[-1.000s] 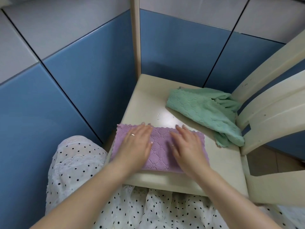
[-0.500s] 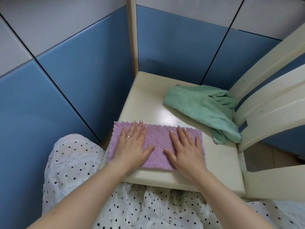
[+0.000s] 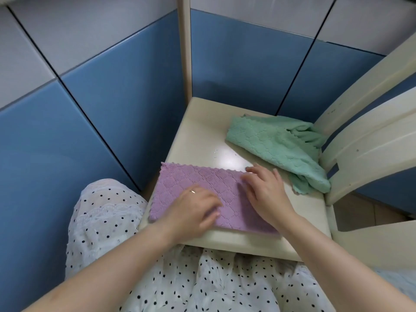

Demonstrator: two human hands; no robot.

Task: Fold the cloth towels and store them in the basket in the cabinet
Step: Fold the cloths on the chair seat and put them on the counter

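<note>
A purple quilted towel [image 3: 180, 183], folded into a flat rectangle, lies at the near edge of a cream chair seat [image 3: 202, 131]. My left hand [image 3: 193, 208] rests on the towel's near middle, fingers curled toward the right. My right hand [image 3: 265, 190] lies on the towel's right end, fingers spread and reaching its far right corner. Neither hand visibly grips the cloth. A green towel [image 3: 276, 145] sits crumpled and unfolded at the back right of the seat, apart from both hands. No basket or cabinet is in view.
The chair's cream backrest slats [image 3: 371, 136] rise on the right. Blue and grey wall panels [image 3: 112, 109] enclose the far and left sides, with a cream post [image 3: 184, 52] in the corner. My white polka-dot skirt [image 3: 180, 284] fills the foreground.
Both hands slid to the right over the purple towel: the left from its left part to the middle, the right to its right end. The towel's left half is now uncovered.
</note>
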